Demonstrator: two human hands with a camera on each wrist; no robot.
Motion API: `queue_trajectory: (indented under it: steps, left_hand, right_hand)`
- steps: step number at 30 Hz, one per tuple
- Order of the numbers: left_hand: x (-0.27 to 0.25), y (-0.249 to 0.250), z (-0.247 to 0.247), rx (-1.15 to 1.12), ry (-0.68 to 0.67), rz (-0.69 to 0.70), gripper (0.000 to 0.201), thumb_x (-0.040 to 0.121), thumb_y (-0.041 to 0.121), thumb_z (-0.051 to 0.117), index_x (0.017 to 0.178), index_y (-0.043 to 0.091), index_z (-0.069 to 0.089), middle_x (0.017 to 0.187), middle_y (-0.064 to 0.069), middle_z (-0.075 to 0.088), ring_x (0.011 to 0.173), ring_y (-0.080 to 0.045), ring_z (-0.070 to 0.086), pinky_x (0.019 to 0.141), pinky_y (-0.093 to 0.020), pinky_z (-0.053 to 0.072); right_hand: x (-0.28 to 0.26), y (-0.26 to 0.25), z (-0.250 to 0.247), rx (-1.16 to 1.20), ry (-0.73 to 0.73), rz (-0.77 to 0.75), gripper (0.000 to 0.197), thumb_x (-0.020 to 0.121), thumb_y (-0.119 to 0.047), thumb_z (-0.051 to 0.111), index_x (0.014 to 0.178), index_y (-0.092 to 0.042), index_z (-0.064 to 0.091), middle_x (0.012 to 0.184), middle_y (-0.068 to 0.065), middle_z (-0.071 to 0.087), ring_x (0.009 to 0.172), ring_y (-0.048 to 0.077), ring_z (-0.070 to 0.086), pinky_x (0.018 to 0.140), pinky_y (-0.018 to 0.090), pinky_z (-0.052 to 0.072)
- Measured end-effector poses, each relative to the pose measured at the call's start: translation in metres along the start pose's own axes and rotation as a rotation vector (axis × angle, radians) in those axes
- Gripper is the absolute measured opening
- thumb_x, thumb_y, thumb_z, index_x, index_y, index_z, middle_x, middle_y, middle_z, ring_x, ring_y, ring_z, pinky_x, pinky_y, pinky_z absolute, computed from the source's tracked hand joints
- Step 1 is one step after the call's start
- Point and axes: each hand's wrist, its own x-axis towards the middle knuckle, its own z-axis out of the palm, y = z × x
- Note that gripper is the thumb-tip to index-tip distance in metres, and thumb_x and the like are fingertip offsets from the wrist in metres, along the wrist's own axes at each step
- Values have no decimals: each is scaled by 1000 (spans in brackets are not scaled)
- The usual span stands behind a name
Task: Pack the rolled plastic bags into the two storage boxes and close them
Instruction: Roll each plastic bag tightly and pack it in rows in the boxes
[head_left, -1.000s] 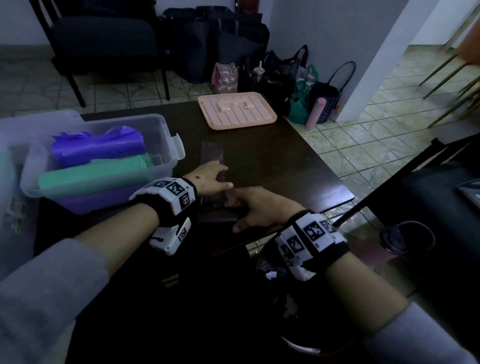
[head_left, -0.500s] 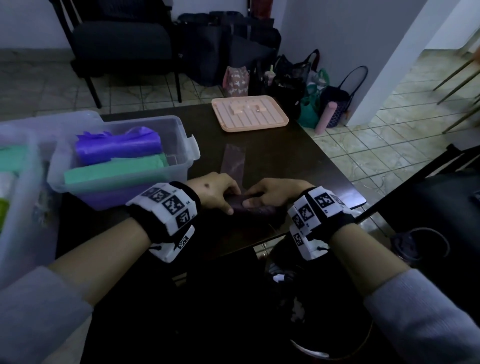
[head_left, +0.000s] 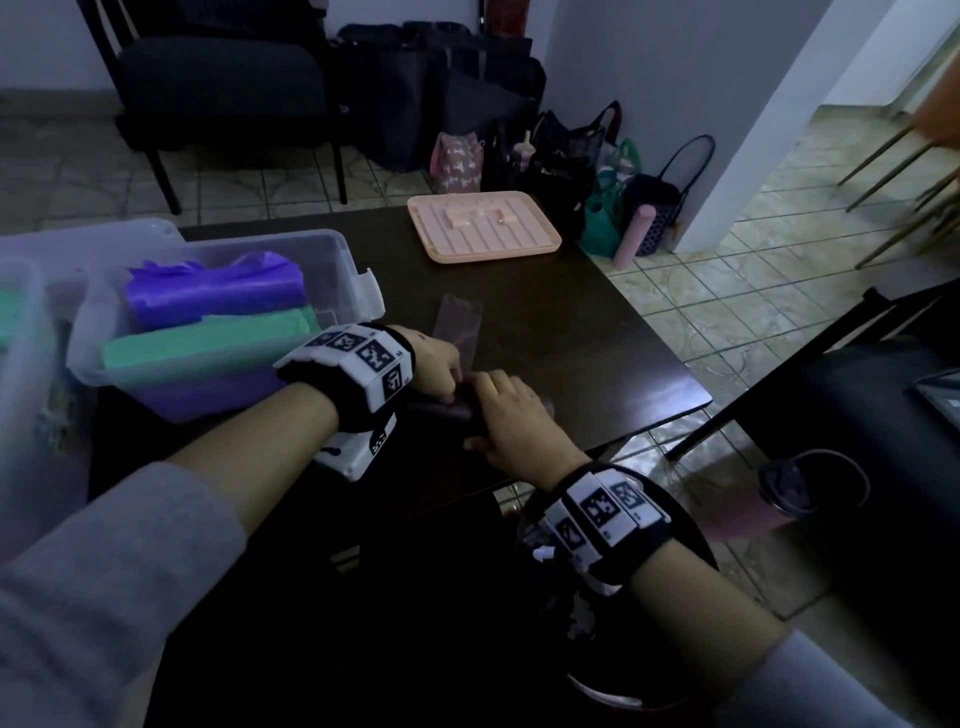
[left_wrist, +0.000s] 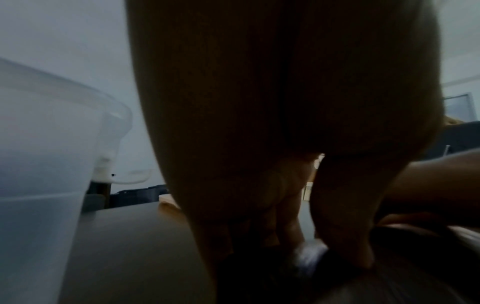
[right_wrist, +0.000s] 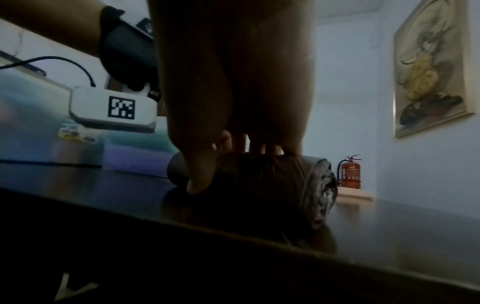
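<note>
A dark plastic bag roll (head_left: 441, 410) lies on the dark table (head_left: 597, 358) near its front edge, with a flat unrolled tail (head_left: 460, 325) stretching away from me. My left hand (head_left: 441, 371) pinches the roll's left part. My right hand (head_left: 506, 410) curls over its right part, thumb on the near side, as the right wrist view shows on the roll (right_wrist: 272, 185). To the left stands an open clear storage box (head_left: 343, 249) holding a purple roll (head_left: 218, 291) and a green roll (head_left: 208, 340). A second clear box (head_left: 21, 322) sits at the far left edge.
A pink tray (head_left: 483, 234) lies at the table's far side. Bags (head_left: 561, 156) and a black chair (head_left: 218, 88) stand on the tiled floor behind. A cup with a lid (head_left: 800, 483) sits low on the right, beside another dark seat.
The hands went from lying flat on the bag strip to gripping a thicker roll. The roll has moved away from me and the flat tail has grown shorter.
</note>
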Motion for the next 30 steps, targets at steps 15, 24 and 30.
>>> queue_trajectory:
  steps: [15,24,30]
  left_hand:
    - [-8,-19,29,-83,363,88,58,71,22,79,121,19,51,124,-4,55,111,-20,54,85,-27,42]
    - [-14,-21,17,-106,160,77,54,83,26,70,133,20,50,131,0,53,117,-15,50,86,-18,35]
    - [-25,-22,23,-111,298,97,54,78,23,73,129,20,54,123,0,58,113,-16,55,89,-24,42]
  right_hand:
    - [18,3,-25,262,-207,138,60,84,-39,62,135,-15,41,125,11,43,122,29,39,104,43,36]
    - [4,-9,-26,133,-157,89,49,86,-36,63,128,-13,49,120,8,47,116,25,45,94,38,42]
    - [15,-7,-37,186,-365,88,51,90,-36,59,136,-17,46,116,8,44,116,25,46,91,28,35]
